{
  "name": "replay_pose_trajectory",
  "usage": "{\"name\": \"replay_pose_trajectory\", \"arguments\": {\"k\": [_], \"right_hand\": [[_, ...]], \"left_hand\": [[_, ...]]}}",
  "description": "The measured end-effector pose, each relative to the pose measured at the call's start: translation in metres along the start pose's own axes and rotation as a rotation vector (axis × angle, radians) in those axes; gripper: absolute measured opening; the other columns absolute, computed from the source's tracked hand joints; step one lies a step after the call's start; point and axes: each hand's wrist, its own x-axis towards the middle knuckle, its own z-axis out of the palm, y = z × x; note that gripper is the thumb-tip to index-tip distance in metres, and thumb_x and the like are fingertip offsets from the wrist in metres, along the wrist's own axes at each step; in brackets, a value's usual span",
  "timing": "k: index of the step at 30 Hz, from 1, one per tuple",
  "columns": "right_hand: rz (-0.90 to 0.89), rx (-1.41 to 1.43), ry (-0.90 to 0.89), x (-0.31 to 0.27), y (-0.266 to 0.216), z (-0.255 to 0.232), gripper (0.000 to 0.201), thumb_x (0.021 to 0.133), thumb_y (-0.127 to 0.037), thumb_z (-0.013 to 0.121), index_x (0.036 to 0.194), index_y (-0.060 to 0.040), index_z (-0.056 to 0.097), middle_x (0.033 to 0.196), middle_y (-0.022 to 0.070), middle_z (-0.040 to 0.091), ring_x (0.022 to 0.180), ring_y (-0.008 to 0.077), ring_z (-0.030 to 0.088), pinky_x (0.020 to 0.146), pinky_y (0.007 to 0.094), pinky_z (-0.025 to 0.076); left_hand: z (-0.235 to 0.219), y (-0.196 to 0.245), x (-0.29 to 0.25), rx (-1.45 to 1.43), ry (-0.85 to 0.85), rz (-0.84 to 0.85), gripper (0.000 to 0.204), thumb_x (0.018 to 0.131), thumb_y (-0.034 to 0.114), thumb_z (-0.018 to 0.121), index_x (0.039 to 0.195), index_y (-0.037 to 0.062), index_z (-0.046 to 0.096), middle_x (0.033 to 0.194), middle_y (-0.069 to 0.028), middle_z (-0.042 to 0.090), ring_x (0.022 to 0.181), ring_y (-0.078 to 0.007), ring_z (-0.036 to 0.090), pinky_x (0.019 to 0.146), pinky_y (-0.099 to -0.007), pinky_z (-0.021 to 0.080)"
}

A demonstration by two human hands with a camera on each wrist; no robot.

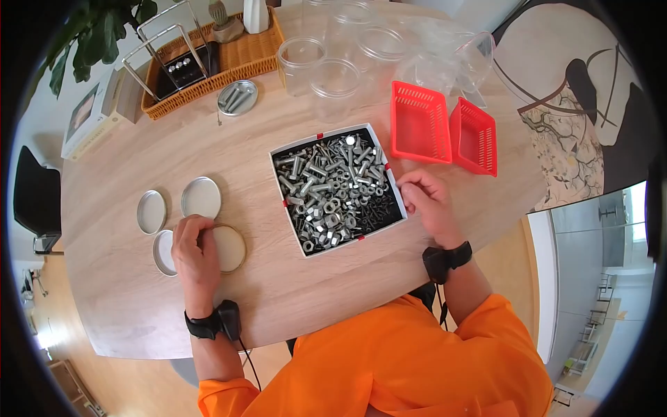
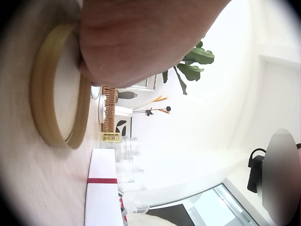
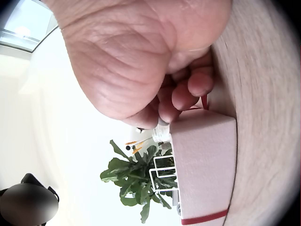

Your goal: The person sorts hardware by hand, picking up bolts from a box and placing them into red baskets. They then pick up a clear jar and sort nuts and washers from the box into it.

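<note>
My left hand (image 1: 194, 254) is at the left edge of a shallow round lid with a brownish rim (image 1: 241, 264). Its thumb reaches inside that rim in the left wrist view, while the other fingertips are hidden. More round metal lids lie close by, one (image 1: 165, 254) partly under the hand and another (image 1: 201, 198) just beyond it. A white-sided box (image 1: 279, 221) full of bolts, nuts and screws (image 1: 333, 184) stands at the middle. Beside its right wall my right hand (image 1: 429, 208) rests with loosely curled fingers, the fingertips (image 3: 185, 96) close to the box corner, nothing seen held.
Two red plastic baskets (image 1: 420, 149) (image 1: 476, 158) stand beyond the right hand. Clear plastic cups (image 1: 333, 87) and a crumpled clear bag (image 1: 424, 69) are at the back. A metal lid with bolts (image 1: 237, 98) lies before a wicker tray (image 1: 243, 68). Books (image 1: 97, 115) stand back left.
</note>
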Motion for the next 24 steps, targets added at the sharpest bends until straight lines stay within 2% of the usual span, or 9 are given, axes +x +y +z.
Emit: {"name": "replay_pose_trajectory", "arguments": {"k": [2, 5, 8, 11, 14, 17, 20, 22, 24], "right_hand": [[-0.077, 0.065, 0.059, -0.001, 0.005, 0.0, 0.017, 0.104, -0.009, 0.063, 0.12, -0.0047, 0.066, 0.083, -0.0029, 0.062, 0.07, 0.0028, 0.053, 0.064, 0.0205, 0.043], [-0.214, -0.166, 0.272, 0.001, -0.006, 0.003, 0.025, 0.103, -0.01, 0.062, 0.128, -0.0041, 0.062, 0.084, -0.0008, 0.064, 0.072, 0.0052, 0.056, 0.066, 0.0229, 0.047], [-0.036, -0.492, 0.323, 0.009, -0.024, 0.004, 0.028, 0.103, -0.008, 0.061, 0.131, -0.0025, 0.06, 0.089, 0.0026, 0.067, 0.078, 0.0083, 0.061, 0.07, 0.025, 0.051], [-0.104, -0.596, 0.34, 0.021, -0.004, -0.013, 0.028, 0.102, -0.007, 0.062, 0.129, -0.0012, 0.059, 0.093, 0.0057, 0.07, 0.081, 0.0095, 0.064, 0.071, 0.0253, 0.052], [-0.158, -0.434, 0.403, 0.011, -0.002, -0.011, 0.023, 0.102, -0.004, 0.06, 0.125, -0.0016, 0.058, 0.088, 0.0038, 0.069, 0.072, 0.0045, 0.06, 0.062, 0.0221, 0.047], [-0.211, -0.383, 0.419, -0.022, -0.025, 0.009, 0.02, 0.1, -0.003, 0.064, 0.12, -0.0004, 0.062, 0.095, 0.0059, 0.073, 0.079, 0.0079, 0.065, 0.071, 0.0256, 0.052], [-0.186, -0.443, 0.36, -0.058, -0.042, 0.018, 0.023, 0.096, 0.0, 0.066, 0.118, -0.0017, 0.062, 0.094, 0.0069, 0.073, 0.077, 0.0104, 0.067, 0.072, 0.0263, 0.053], [-0.378, -0.635, 0.061, -0.072, -0.066, 0.026, 0.027, 0.091, 0.0, 0.068, 0.118, -0.004, 0.063, 0.094, 0.0083, 0.074, 0.075, 0.0158, 0.069, 0.069, 0.0281, 0.054], [-0.418, -0.665, -0.275, -0.08, -0.085, 0.035, 0.031, 0.086, 0.0, 0.069, 0.116, -0.0069, 0.064, 0.094, 0.0093, 0.073, 0.073, 0.0231, 0.07, 0.065, 0.0314, 0.054]], "left_hand": [[-0.005, -0.003, 0.0, 0.03, 0.026, -0.012, 0.014, 0.088, -0.009, 0.06, 0.097, -0.0013, 0.068, 0.098, -0.0149, 0.069, 0.093, -0.0329, 0.065, 0.082, -0.0409, 0.051], [-0.01, -0.007, 0.002, 0.07, 0.047, -0.047, 0.014, 0.088, -0.009, 0.06, 0.096, -0.0012, 0.068, 0.096, -0.0145, 0.069, 0.093, -0.0321, 0.064, 0.082, -0.0407, 0.051], [-0.012, -0.012, 0.002, 0.094, 0.031, -0.056, 0.015, 0.088, -0.008, 0.06, 0.098, 0.0, 0.069, 0.099, -0.0133, 0.068, 0.093, -0.0315, 0.064, 0.081, -0.0405, 0.05], [-0.011, -0.014, 0.003, 0.112, 0.081, -0.006, 0.018, 0.089, -0.006, 0.063, 0.104, 0.0027, 0.069, 0.106, -0.0095, 0.069, 0.087, -0.0271, 0.061, 0.076, -0.037, 0.049], [-0.01, -0.01, 0.002, 0.095, 0.193, 0.04, 0.021, 0.09, -0.003, 0.065, 0.108, 0.0058, 0.07, 0.114, -0.0036, 0.069, 0.079, -0.0173, 0.055, 0.069, -0.03, 0.046], [-0.012, 0.001, 0.0, -0.02, 0.207, -0.061, 0.02, 0.091, -0.002, 0.065, 0.11, 0.0054, 0.07, 0.121, -0.0033, 0.068, 0.084, -0.015, 0.054, 0.072, -0.0284, 0.046], [-0.012, 0.005, -0.004, -0.157, 0.243, -0.022, 0.016, 0.094, 0.001, 0.066, 0.11, 0.0035, 0.069, 0.122, -0.0069, 0.067, 0.091, -0.0143, 0.058, 0.076, -0.0277, 0.047], [-0.01, 0.01, -0.008, -0.262, 0.287, 0.093, 0.015, 0.096, 0.005, 0.067, 0.11, 0.0025, 0.069, 0.122, -0.0102, 0.067, 0.092, -0.0157, 0.061, 0.078, -0.0283, 0.049], [-0.02, 0.026, -0.012, -0.472, 0.069, 0.129, 0.023, 0.096, 0.014, 0.069, 0.115, 0.0003, 0.069, 0.124, -0.0124, 0.067, 0.095, -0.0175, 0.063, 0.081, -0.0294, 0.05]]}}
